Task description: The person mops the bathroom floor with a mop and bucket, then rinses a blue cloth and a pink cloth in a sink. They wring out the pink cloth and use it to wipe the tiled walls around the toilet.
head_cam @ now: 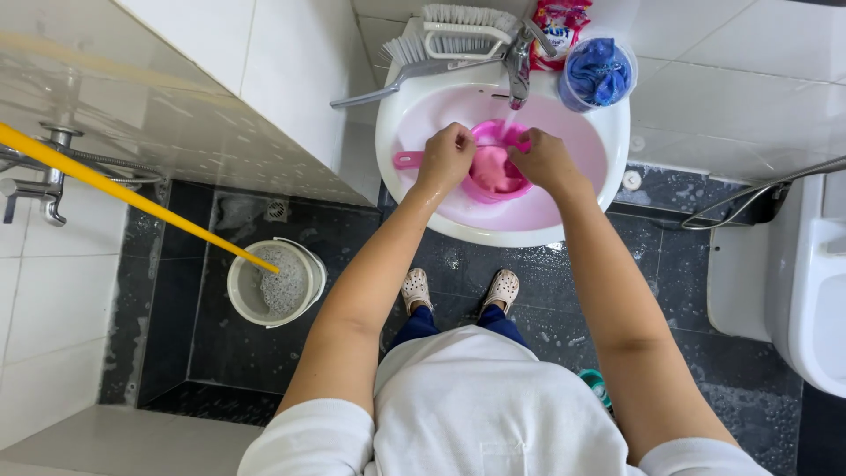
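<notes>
Both my left hand (448,154) and right hand (544,160) pinch the pink cloth (493,167) over the pink dipper (493,181), right under the tap (518,62) at 12 o'clock so water hits it.

Both hands (left (448,155), right (545,160)) grip pink scoop (495,167) over sink (397,115).

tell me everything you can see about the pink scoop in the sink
The pink scoop is a small round dipper, plastic by its look, with a short straight handle pointing to the image's left. It sits upright in the white sink under the running tap, holding pinkish contents. The left hand and right hand grip its rim.
</notes>
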